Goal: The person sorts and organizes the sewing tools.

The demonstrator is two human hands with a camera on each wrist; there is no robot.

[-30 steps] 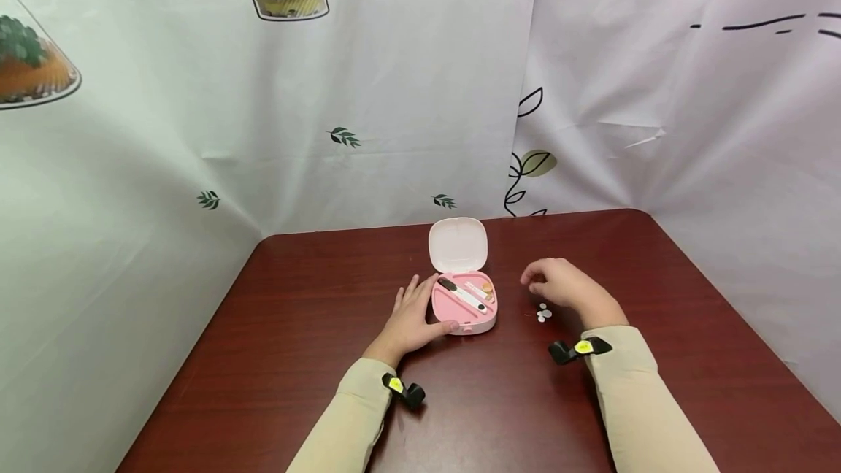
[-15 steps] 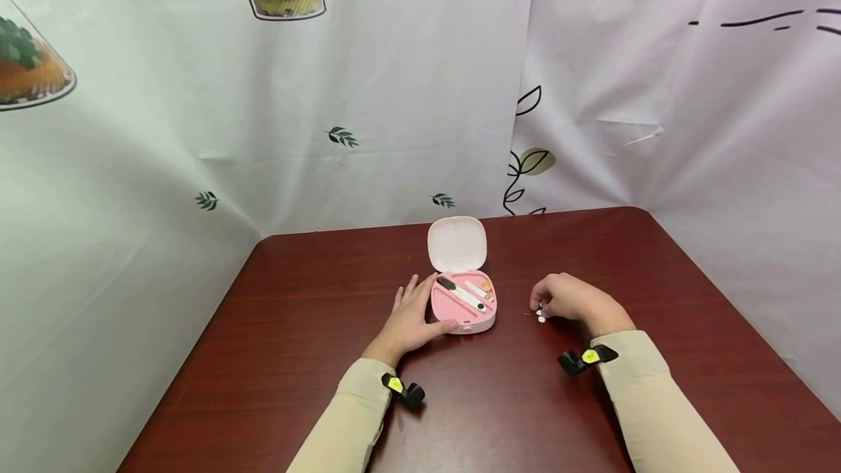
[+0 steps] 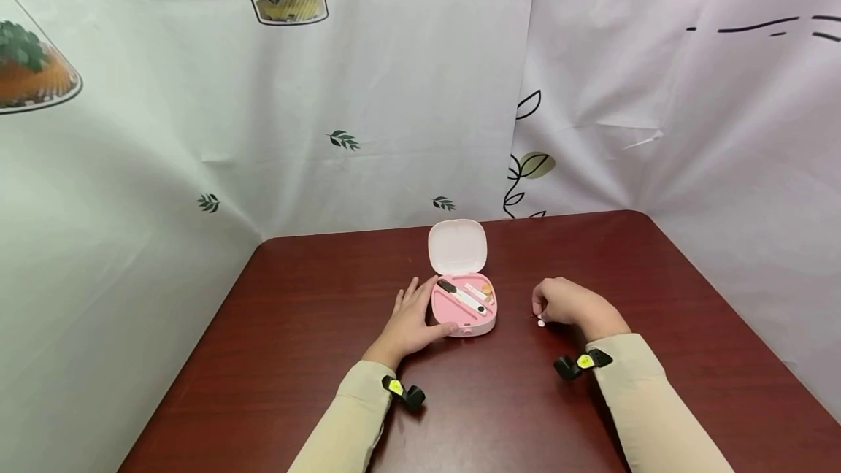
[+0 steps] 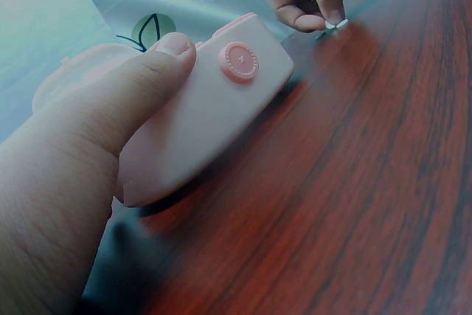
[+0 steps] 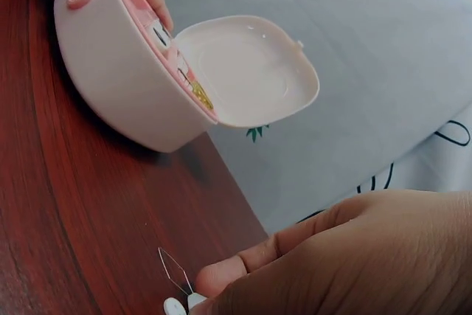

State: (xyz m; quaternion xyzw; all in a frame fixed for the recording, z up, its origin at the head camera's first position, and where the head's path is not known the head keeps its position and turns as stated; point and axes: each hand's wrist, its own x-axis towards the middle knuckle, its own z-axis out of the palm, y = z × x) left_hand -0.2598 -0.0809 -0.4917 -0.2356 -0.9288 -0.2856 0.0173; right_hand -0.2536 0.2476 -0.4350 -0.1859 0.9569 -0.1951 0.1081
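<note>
On the table sits a small pink sewing kit box [image 3: 463, 305] with its lid [image 3: 458, 247] raised. My left hand [image 3: 409, 323] holds it at the left side, thumb [image 4: 151, 82] on the front near the round pink catch [image 4: 238, 61]. Inside lie a white tool with a dark end [image 3: 462, 296] and small gold-coloured pieces [image 3: 487, 288]. To the right, my right hand [image 3: 571, 305] pinches a small white piece with a thin wire loop [image 5: 171, 267], which looks like a needle threader. A white button [image 5: 175, 306] lies beside the fingertips; the fingers hide others.
The dark red-brown table [image 3: 315, 312] has its far edge against a white printed curtain [image 3: 394, 93]. A small black wrist camera [image 3: 412, 398] sits on the left cuff, and another black camera [image 3: 566, 367] on the right.
My right hand has come down towards me onto the small white pieces, covering most of them, and its fingertips have closed. The left hand and the box have stayed in place.
</note>
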